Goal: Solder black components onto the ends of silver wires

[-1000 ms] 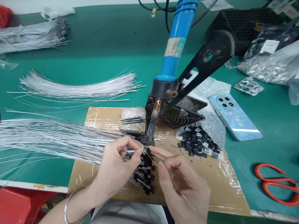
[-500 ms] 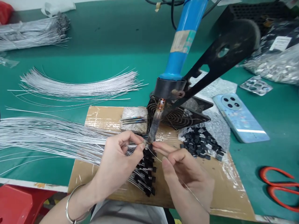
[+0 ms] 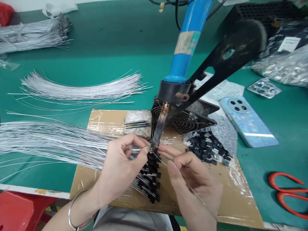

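Observation:
A blue-handled soldering iron [image 3: 179, 57] is clamped in a black metal bracket [image 3: 223, 61], its tip pointing down between my hands. My left hand [image 3: 127, 160] pinches the end of a thin grey wire right at the tip; the small end piece is mostly hidden by my fingers. My right hand [image 3: 192, 179] is closed on a thin strand of solder wire [image 3: 197, 195], which runs across the palm and up to the tip. Below the fingers lie several wires with black connectors [image 3: 151, 179] on their ends, side by side on the cardboard [image 3: 231, 199].
Loose black connector pieces [image 3: 209, 147] are piled on bubble wrap at right, near a blue phone [image 3: 247, 122] and red-handled scissors [image 3: 288, 192]. A black fan [image 3: 183, 120] stands behind the iron. Bundles of grey wire [image 3: 84, 86] lie at left. A red stool [image 3: 19, 208] is at lower left.
Hardly anything differs. My right hand has shifted very slightly right and down with the solder wire. My left hand keeps its pinch at the tip.

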Demonstrator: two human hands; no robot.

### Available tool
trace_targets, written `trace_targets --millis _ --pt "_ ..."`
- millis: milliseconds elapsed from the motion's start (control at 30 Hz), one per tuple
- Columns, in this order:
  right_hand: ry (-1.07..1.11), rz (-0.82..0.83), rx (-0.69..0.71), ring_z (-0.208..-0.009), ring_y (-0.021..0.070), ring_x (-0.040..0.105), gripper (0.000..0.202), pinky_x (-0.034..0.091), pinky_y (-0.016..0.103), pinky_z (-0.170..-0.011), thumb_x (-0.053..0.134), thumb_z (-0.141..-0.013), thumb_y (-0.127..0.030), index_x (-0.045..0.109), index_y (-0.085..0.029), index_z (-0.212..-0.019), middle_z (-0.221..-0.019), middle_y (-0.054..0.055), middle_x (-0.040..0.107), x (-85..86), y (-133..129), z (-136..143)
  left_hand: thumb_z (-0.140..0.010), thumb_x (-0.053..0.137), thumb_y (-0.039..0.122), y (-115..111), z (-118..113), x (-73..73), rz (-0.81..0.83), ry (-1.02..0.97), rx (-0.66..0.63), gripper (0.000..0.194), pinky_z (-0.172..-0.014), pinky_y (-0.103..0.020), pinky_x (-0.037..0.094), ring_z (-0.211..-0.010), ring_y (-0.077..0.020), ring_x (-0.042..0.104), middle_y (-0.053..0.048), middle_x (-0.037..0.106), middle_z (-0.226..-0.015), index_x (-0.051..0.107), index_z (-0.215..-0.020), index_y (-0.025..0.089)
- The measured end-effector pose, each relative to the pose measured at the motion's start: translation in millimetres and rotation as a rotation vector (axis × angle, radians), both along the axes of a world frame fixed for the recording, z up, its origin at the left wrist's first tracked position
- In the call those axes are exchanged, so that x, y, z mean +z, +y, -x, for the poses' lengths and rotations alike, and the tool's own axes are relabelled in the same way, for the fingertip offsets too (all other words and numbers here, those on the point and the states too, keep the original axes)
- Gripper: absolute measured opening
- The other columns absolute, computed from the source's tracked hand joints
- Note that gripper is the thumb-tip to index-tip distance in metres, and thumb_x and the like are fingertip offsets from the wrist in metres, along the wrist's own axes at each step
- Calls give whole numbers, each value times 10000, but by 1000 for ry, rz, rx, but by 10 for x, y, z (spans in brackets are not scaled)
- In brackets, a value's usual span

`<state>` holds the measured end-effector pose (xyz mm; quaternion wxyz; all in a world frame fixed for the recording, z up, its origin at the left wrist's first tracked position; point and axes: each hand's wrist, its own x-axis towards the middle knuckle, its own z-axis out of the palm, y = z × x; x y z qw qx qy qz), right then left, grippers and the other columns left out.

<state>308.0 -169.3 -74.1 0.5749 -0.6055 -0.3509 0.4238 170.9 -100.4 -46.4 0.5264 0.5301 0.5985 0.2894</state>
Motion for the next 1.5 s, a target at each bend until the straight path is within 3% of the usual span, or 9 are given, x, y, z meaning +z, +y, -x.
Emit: trace_targets --millis 267,600,1167,1500 --pt "-14 -6 -5 -1092 230 795 232 648 334 -944 672 -961 -194 585 -239 -750 -1157 67 825 7 -2 -1 -828 670 224 -15 6 15 15 -6 -3 118 -592 -243 432 -784 -181 695 -46 782 -852 681 -719 180" --pt "-95 -130 112 -1117 219 792 219 665 293 -903 658 -958 -102 610 -235 -791 -1165 64 828 -121 4 -108 -818 676 227 -13 18 2 8 12 -1 106 -578 -237 428 -806 -187 693 -53 795 -903 684 -722 185" --pt "-89 -124 102 -1114 213 796 226 672 264 -878 654 -974 -118 603 -233 -786 -1155 45 833 -106 18 -97 -815 674 224 -19 16 9 -23 51 6 118 -532 -229 385 -720 -165 658 -57 794 -874 690 -707 180" --pt "-89 -113 90 -1108 223 798 215 664 277 -903 676 -965 -127 616 -227 -786 -1158 67 828 -115 10 -72 -817 666 240 -11 8 1 -7 56 -9 114 -557 -231 409 -806 -196 695 -66 797 -913 686 -720 183"
